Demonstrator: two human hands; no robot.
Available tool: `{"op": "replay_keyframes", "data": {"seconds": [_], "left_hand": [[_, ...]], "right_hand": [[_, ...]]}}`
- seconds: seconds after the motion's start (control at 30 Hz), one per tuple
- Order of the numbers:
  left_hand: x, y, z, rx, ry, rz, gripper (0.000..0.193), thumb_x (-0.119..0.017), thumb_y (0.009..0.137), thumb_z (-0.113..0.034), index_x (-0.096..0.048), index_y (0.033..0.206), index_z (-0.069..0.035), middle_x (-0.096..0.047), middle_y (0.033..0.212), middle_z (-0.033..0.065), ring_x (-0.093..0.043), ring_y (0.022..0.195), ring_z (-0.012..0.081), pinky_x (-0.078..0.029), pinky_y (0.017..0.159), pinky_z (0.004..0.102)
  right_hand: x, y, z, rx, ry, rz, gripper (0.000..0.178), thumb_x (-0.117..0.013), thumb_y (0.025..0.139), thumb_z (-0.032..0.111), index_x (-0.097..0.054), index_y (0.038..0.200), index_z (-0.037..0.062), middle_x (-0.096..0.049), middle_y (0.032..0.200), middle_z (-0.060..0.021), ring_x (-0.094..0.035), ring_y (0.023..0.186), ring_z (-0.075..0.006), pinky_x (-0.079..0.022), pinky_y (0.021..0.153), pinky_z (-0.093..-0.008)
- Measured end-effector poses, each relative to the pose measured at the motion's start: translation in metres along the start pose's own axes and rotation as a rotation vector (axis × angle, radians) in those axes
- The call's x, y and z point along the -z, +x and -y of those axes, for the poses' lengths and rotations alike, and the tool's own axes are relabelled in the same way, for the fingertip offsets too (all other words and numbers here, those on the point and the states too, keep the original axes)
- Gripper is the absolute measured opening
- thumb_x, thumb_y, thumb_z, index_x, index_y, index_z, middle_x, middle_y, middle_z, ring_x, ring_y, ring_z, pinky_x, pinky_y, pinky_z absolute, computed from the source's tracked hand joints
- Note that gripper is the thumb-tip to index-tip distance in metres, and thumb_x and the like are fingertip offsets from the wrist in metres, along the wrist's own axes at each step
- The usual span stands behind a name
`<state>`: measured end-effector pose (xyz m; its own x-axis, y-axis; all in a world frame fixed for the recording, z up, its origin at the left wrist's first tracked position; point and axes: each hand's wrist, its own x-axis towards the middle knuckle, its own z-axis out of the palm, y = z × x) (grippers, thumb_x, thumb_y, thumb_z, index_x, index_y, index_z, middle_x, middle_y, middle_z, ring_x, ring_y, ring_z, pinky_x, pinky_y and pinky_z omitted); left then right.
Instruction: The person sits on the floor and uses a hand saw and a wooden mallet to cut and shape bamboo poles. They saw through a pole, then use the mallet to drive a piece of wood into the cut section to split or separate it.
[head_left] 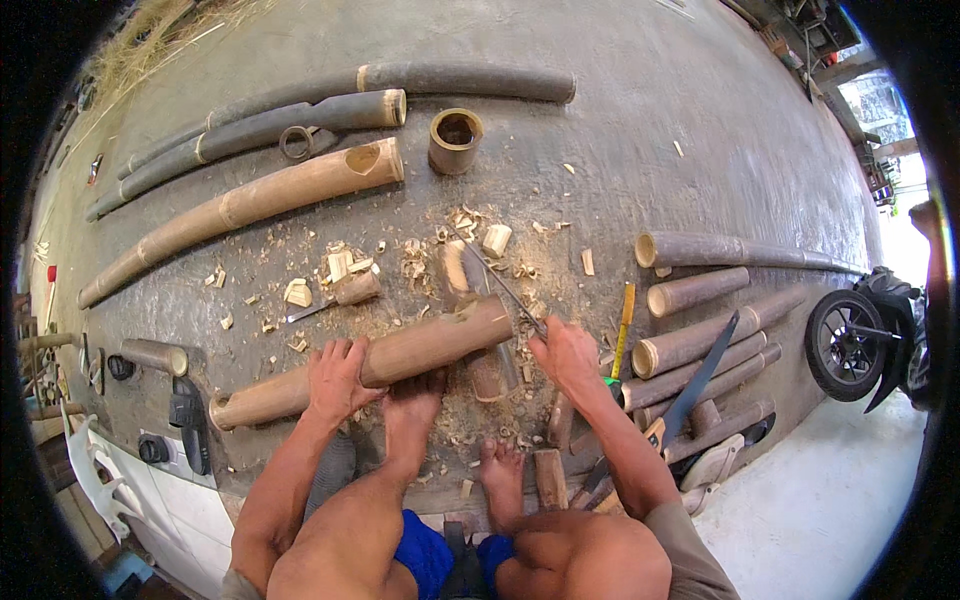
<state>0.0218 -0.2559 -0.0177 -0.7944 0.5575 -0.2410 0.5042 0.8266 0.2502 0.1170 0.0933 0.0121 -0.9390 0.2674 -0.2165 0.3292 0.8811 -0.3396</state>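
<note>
A brown bamboo tube (440, 350) lies slantwise in front of me, its right end higher, over a short bamboo block (492, 375). My left hand (340, 380) grips the tube left of its middle, fingers wrapped over the top. A notch shows on its upper side near the right end, and a hole near the left end. My left foot (412, 410) presses under the tube beside that hand. Closed in my right hand (565, 355) is a long thin metal blade (500, 285), pointing away and to the left past the tube's right end. Its handle is hidden by my fingers.
Shavings and chips (430, 260) litter the concrete. A small knife (335, 298) lies on the left. Beyond are long bamboo poles (250, 195) and a bamboo cup (455, 140). At right are cut bamboo pieces (700, 345), a handsaw (700, 375), a tape measure (622, 340) and a motorbike wheel (845, 345).
</note>
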Motion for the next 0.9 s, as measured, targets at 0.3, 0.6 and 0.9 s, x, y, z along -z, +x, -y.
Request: {"op": "replay_keyframes", "data": {"seconds": [0.3,0.6,0.9], "left_hand": [[-0.007,-0.003,-0.005,0.013,0.025,-0.025,0.086,-0.093,0.057,-0.039,-0.055,0.13,-0.012,-0.06,0.115,0.0098,-0.056,0.111,0.0316,-0.042,0.093,0.0513],[-0.007,-0.006,-0.006,-0.009,0.036,-0.078,0.085,-0.093,0.057,-0.037,-0.055,0.13,-0.012,-0.059,0.115,0.0106,-0.056,0.111,0.0318,-0.042,0.094,0.0513],[-0.013,-0.008,-0.008,-0.013,0.025,-0.147,0.091,-0.093,0.056,-0.042,-0.054,0.132,-0.012,-0.06,0.114,0.013,-0.055,0.11,0.0353,-0.043,0.097,0.0516]], "right_hand": [[-0.005,-0.003,0.001,0.11,0.077,-0.043,0.032,-0.077,0.083,0.028,-0.057,0.089,0.0041,-0.066,0.08,-0.0183,-0.068,0.071,-0.0417,-0.055,0.062,-0.0516],[0.004,0.006,-0.001,0.041,0.071,0.023,0.031,-0.076,0.083,0.03,-0.059,0.09,0.0041,-0.066,0.081,-0.0172,-0.068,0.071,-0.0415,-0.055,0.062,-0.0531],[-0.006,-0.001,-0.007,0.073,0.094,-0.073,0.034,-0.073,0.086,0.035,-0.059,0.089,0.0044,-0.07,0.079,-0.0214,-0.069,0.07,-0.0446,-0.056,0.063,-0.0535]]}}
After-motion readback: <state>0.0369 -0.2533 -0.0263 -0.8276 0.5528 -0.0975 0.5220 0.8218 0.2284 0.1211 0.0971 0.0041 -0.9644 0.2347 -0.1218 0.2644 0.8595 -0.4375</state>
